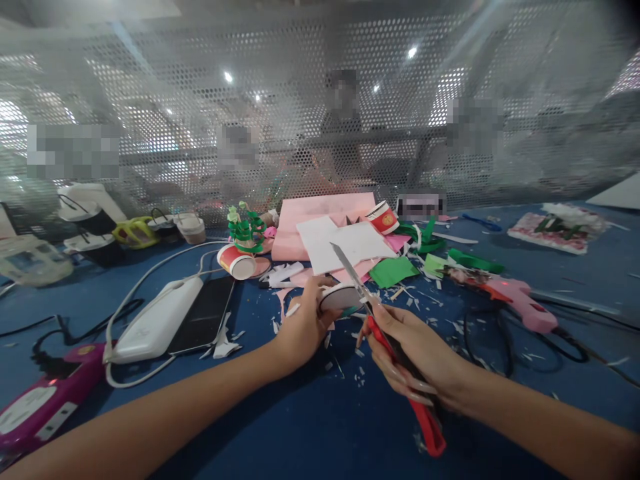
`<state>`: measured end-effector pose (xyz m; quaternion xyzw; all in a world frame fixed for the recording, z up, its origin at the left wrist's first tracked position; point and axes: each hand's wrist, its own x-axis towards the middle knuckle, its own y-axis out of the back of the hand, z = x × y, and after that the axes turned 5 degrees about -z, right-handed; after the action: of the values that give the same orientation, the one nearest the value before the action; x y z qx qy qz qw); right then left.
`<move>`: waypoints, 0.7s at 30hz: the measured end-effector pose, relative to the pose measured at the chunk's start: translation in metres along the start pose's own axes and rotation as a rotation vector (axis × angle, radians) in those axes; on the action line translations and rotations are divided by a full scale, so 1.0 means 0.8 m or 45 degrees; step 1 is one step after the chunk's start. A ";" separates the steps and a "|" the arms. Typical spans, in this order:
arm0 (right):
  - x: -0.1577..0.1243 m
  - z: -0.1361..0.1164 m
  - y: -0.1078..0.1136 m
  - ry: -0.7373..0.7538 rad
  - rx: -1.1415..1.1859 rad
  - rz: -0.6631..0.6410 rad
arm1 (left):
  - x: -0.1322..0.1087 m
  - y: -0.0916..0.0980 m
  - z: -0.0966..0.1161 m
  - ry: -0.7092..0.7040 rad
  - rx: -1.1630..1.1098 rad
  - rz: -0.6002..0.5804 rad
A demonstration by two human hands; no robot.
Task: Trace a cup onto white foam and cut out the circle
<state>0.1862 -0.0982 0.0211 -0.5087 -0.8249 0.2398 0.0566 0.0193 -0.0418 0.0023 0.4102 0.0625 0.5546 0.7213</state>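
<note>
My left hand [306, 323] is closed on a small round disc [342, 298] with a pale face and a white rim, tilted toward me. In my right hand [407, 350] is a pair of scissors [353, 267] with red handles. The blades point up and to the left, crossing in front of the disc's right edge. Whether they touch it I cannot tell. White paper sheets [345, 243] lie just behind the hands on pink paper [327, 203]. Green paper [394, 271] is to their right, and small white scraps lie scattered around.
At right rests a pink glue gun [525, 303] with its cable. Paper cups [237, 261] and green curled paper [247, 230] stand behind. On the left are a white power bank [154, 320], a phone [204, 315], a purple power strip [47, 393] and lidded drink cups [95, 248].
</note>
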 end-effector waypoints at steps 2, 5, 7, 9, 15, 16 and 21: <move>0.001 -0.001 0.002 -0.003 0.012 0.018 | 0.003 0.001 0.000 0.089 -0.137 0.019; 0.002 -0.004 0.003 -0.035 0.032 0.051 | 0.008 0.001 -0.001 0.160 -0.268 0.037; 0.002 -0.007 0.002 -0.061 0.035 0.099 | 0.010 0.001 -0.002 0.164 -0.278 0.072; 0.002 -0.008 0.000 -0.047 0.026 0.143 | 0.012 0.001 -0.003 0.174 -0.286 0.083; 0.001 -0.003 0.002 -0.032 0.016 0.058 | 0.010 0.002 -0.004 0.188 -0.366 0.006; 0.001 -0.001 0.003 -0.041 0.018 0.042 | 0.010 0.002 -0.003 0.179 -0.352 0.008; 0.001 0.001 0.009 -0.044 0.013 -0.040 | 0.010 0.004 -0.002 0.113 -0.208 0.013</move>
<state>0.1910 -0.0950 0.0170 -0.4914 -0.8323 0.2518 0.0488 0.0192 -0.0341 0.0058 0.3252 0.0469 0.5791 0.7461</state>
